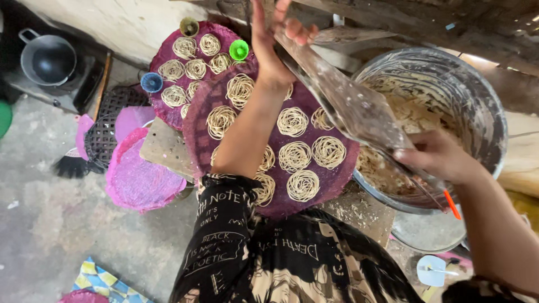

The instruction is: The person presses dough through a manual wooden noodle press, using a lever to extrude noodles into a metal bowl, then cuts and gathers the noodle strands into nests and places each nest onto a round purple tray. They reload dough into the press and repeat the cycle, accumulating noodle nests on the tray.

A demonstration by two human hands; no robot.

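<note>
Both hands grip a clear plastic sheet (359, 112) over the dough bucket (483, 106): left hand (269, 45) pinches top, right hand (435, 157) clamps bottom. Next likely needs controlled lift.

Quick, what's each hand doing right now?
Left hand: closed on the top of the clear plastic bag.
Right hand: closed on the bag's lower end, over the dough tub.

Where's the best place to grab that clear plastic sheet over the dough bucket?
Probably by its two ends, as now: the left hand pinches the top end, the right hand the bottom. The sheet is limp and dough-smeared, slanting over the bucket, so one grip would probably let it sag.
</note>
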